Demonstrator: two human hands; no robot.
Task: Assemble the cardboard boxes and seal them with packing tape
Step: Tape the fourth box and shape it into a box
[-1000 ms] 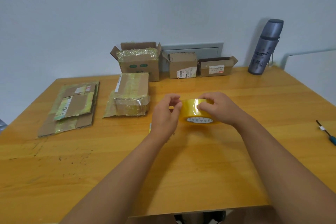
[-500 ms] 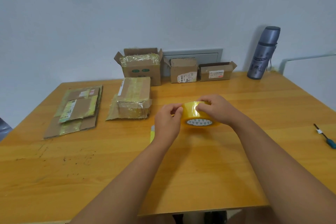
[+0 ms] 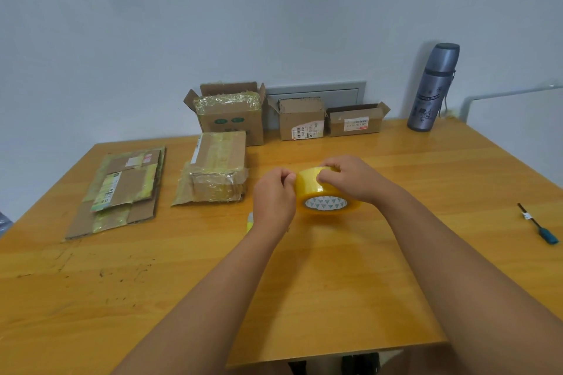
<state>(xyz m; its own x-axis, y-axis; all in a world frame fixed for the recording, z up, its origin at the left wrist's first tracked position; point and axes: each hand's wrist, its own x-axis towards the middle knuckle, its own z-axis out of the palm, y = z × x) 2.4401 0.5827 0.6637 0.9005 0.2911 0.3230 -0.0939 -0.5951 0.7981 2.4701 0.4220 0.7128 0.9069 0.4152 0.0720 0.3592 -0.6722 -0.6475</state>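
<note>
Fingers: the tape roll (image 3: 326, 192) is gripped from above by the curled right hand (image 3: 353, 179); its left edge is pinched by the left hand (image 3: 274, 198).
Tape roll: held at frame centre, above the table (image 3: 304, 298).
Boxes: flattened cardboard (image 3: 122, 189) is seen centre-left; a taped box (image 3: 217, 166) lies just beside the hands.

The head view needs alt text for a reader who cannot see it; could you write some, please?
Both hands, left hand and right hand, grip a yellow tape roll over a wooden table. Cardboard boxes line the wall.
</note>
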